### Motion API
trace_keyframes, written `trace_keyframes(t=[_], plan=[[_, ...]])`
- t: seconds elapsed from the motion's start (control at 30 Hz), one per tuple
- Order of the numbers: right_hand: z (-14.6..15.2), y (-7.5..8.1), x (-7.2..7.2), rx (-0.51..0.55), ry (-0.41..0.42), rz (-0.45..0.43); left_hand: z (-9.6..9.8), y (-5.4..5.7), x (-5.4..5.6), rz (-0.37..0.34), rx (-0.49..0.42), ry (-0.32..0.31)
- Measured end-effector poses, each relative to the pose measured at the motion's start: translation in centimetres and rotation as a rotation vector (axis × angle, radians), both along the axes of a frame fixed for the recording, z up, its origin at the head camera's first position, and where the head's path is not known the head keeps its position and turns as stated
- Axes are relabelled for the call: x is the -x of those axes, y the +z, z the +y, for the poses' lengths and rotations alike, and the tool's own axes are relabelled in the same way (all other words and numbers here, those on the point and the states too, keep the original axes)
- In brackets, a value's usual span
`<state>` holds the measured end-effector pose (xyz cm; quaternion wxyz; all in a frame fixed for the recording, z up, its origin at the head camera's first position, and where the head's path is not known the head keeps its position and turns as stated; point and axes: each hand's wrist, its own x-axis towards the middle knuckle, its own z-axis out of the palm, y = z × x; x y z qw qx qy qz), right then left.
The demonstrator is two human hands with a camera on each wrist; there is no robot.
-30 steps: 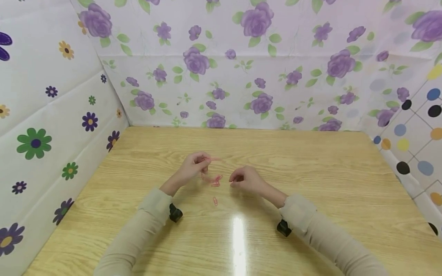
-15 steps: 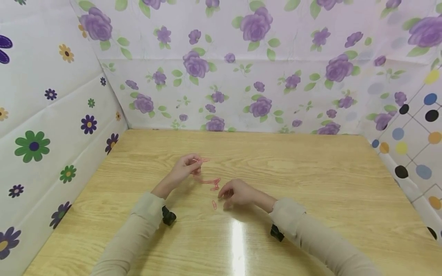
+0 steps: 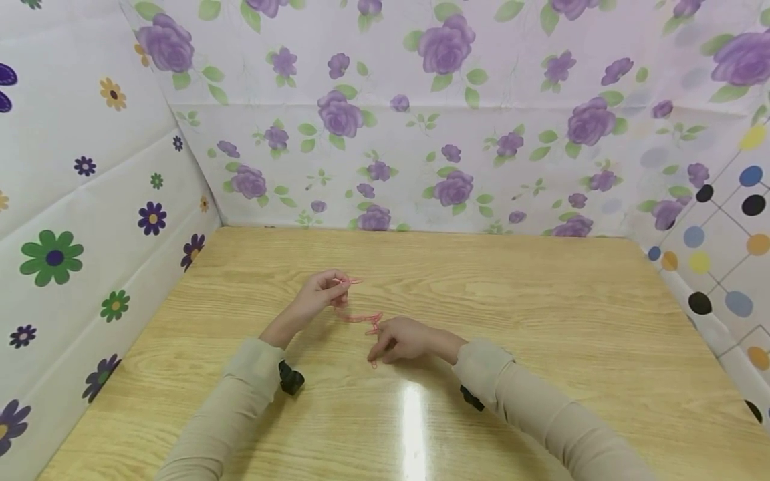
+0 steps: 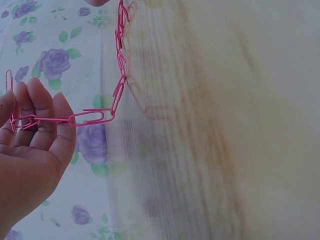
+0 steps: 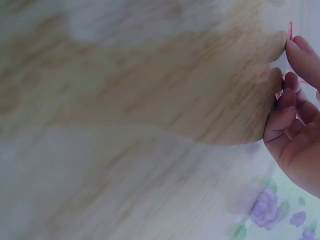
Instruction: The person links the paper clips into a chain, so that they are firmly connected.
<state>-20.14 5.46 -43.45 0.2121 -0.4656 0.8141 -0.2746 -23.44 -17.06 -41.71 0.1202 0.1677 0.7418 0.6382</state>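
My left hand (image 3: 315,292) pinches one end of a pink paper clip chain (image 3: 359,318) above the table. In the left wrist view the linked clips (image 4: 118,42) run across the fingers, then bend away along the tabletop. A free clip end (image 4: 8,80) sticks up past the thumb. Nearer the front, my right hand (image 3: 406,339) reaches down to the wood, thumb and forefinger pinching a single pink paper clip (image 3: 374,365). Its tip (image 5: 290,31) shows above the fingertips in the right wrist view. The right knuckles lie right beside the chain's far end.
The wood-grain table (image 3: 511,287) spreads wide around both hands. A rose-patterned cloth (image 3: 397,153) stands along its back edge, with a daisy-patterned cloth (image 3: 120,220) at the left and a dotted one (image 3: 722,267) at the right. Dark wrist cameras (image 3: 291,379) sit under the cuffs.
My right hand has come forward and left from beside the chain to the loose paper clip and pinched it. The left hand has shifted left, drawing the chain out longer.
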Motion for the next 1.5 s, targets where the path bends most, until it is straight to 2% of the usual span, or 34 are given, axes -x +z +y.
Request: trace_keyframes(t=[0.17,0.5,0.77,0.93,1.17,1.33,1.5], plan=[[-0.1,-0.1,0.0,0.007,-0.039,-0.034,0.0,0.1,-0.1,-0.003,-0.004,-0.009],[-0.2,-0.2,-0.5,0.031,-0.047,0.05,0.2,-0.1,-0.2,0.024,0.023,-0.006],[1.0,-0.1,-0.2,0.082,-0.079,-0.063,0.7,0.3,-0.6,0.024,0.046,-0.018],[2.2,-0.1,-0.1,0.111,-0.077,-0.02,1.0,0.5,-0.9,0.028,0.017,-0.039],[3.5,0.0,-0.2,0.123,-0.192,0.022,1.5,0.7,-0.9,0.02,-0.005,-0.044],[4.2,0.2,-0.2,0.156,-0.21,0.029,1.7,0.8,-1.0,0.011,-0.005,-0.044],[5.0,0.8,-0.3,0.189,-0.243,0.076,2.2,1.1,-1.4,0.017,-0.021,-0.053]])
